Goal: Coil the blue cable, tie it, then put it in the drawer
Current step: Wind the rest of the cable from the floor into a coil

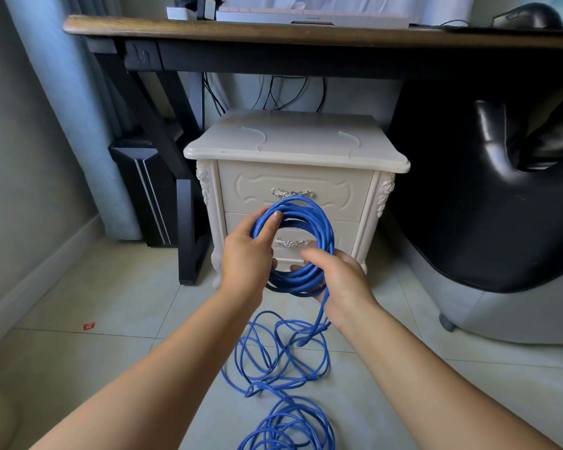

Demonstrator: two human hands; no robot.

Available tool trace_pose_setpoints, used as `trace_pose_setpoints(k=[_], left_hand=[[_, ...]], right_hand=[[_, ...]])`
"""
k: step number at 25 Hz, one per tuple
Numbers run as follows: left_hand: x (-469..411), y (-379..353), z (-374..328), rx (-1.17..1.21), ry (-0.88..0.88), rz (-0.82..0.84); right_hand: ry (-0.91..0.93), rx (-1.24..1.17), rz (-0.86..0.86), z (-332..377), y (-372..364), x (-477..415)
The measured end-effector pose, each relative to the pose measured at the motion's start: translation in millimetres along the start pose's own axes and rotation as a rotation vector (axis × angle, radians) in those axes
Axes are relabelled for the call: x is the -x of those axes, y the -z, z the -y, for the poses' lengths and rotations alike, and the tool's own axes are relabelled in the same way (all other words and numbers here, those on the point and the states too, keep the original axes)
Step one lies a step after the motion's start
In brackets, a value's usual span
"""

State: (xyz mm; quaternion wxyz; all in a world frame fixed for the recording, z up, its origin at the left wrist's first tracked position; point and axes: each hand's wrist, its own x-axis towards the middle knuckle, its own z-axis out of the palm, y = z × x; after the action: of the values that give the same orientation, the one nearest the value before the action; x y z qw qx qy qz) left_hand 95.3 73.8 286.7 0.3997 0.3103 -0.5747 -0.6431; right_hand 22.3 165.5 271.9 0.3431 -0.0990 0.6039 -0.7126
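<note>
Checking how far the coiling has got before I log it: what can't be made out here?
Head view:
- Loose blue cable: cut off by the bottom edge, remaining length unknown.
- Left hand: most fingers hidden behind its own back.
- Right hand: fingertips motion-blurred.
- Top drawer and lower drawer: shut, insides hidden; coil covers part of the lower handle.
- Cable end: too small to tell the plug.

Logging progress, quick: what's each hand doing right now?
Left hand: holding the cable coil, thumb over it.
Right hand: gripping the coil's lower side.
</note>
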Motion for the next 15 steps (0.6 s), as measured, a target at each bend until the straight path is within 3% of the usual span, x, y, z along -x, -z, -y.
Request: trace_pose_setpoints(k=[4,8,13,15], left_hand=[[3,5,4,-0.052,0.032,0.150],[2,19,3,-0.417,-0.003,0.288],[-3,22,-5,-0.829,-0.435,0.410],[1,17,-6,-0.957,-0.480,0.481]], right_hand=[[0.117,0.083,-0.117,9,7,-7],[0.323,0.442,-0.149,15,19,-13],[0.619,1.222,-0.033,17,15,-5],[0.724,1.362,0.008,18,10,0]])
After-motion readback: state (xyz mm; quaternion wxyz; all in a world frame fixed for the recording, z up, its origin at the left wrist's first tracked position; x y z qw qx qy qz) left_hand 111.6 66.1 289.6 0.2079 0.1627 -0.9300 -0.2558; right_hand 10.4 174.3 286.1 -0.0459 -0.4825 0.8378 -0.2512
